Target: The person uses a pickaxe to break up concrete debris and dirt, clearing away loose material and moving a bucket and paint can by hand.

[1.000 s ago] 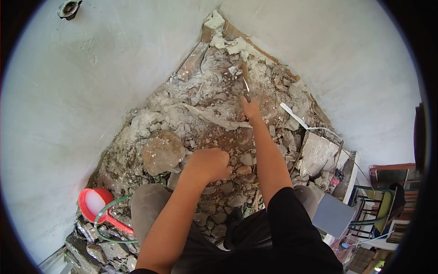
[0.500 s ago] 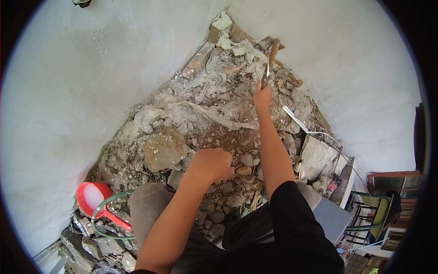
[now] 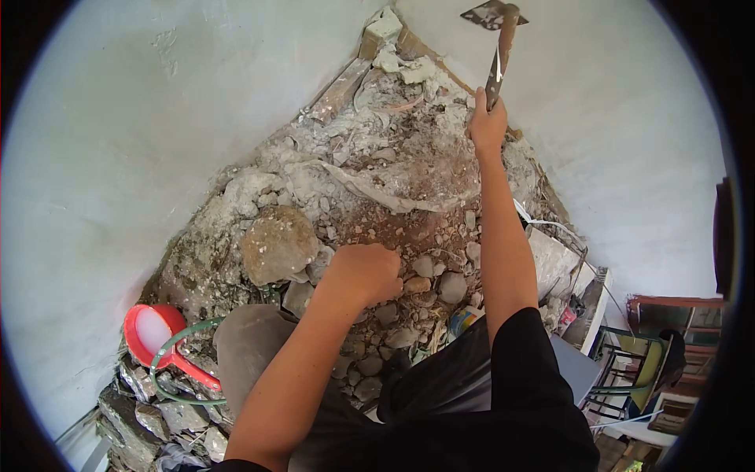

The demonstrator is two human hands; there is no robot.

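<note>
My right hand (image 3: 488,124) is wrapped around the lower end of a short-handled hoe (image 3: 507,47), which has a wooden handle and a flat metal blade. The hoe is raised in front of the white wall, its blade near the top of the view. My left hand (image 3: 362,275) is closed in a fist above the rubble, with nothing seen in it; its fingertips are partly hidden. Just left of that fist sits a large rounded stone (image 3: 280,245). Loose soil (image 3: 393,228) and a pale strip of sheeting (image 3: 377,193) lie between my hands.
A red dipper (image 3: 154,333) with whitish contents lies at the left beside a green hose (image 3: 169,385). Broken stones (image 3: 185,417) are piled below it. White walls (image 3: 118,141) meet in the far corner. A chair (image 3: 641,362) stands at the right.
My right hand has lifted the hoe up and to the right, away from the rubble. The left fist has stayed nearly in place. The view has shifted slightly.
</note>
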